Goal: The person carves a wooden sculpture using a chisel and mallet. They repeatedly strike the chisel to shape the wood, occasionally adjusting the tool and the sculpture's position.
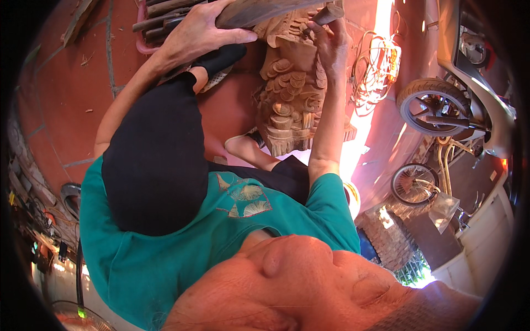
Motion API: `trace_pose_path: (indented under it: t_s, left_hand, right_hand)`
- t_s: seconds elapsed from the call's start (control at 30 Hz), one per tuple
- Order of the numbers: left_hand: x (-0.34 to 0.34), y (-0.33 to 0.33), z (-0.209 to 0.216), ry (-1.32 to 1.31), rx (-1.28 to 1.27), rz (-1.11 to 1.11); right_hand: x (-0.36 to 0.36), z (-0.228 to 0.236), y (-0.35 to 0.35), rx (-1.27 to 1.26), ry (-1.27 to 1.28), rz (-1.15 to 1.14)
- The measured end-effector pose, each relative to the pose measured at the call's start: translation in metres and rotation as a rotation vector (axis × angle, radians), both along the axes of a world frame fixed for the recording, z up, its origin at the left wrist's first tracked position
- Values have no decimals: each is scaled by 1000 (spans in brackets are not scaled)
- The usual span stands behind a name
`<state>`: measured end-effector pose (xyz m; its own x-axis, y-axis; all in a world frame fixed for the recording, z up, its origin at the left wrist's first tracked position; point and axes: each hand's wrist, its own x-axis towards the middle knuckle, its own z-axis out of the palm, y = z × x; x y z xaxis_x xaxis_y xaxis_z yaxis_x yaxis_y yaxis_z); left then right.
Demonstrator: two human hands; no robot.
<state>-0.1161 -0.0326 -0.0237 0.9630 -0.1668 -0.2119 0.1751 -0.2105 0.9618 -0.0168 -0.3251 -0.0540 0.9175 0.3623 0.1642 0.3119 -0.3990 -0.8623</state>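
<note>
My left hand (201,34) is at the upper middle, its thumb stretched along the lower edge of a long, curved length of brown wood (259,12); its other fingers are mostly cut off by the top edge. To the right, my right hand (333,47) has its fingers closed around a chisel (328,13), whose round wooden handle end shows; its blade is hidden. Beneath both hands lies a carved wooden block (290,94) with scrolls and layered scale shapes in relief. My right forearm runs along its right side.
A pink tray (142,25) of several long tools sits at the upper left, near a wood offcut (80,22). A coiled orange cable (369,74) lies right of the carving on red floor tiles (66,105). Further right stand a motorbike (436,107) and a bicycle (415,185).
</note>
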Motion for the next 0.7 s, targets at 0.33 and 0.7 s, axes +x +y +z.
trace_pose_path:
  t_s: [0.33, 0.7]
  left_hand:
    - [3, -8, 4, -258, 49, 75]
    - [1, -9, 22, -196, 103, -32]
  right_hand:
    - [4, -6, -4, -37, 44, -16]
    - [-4, 1, 2, -33, -9, -48]
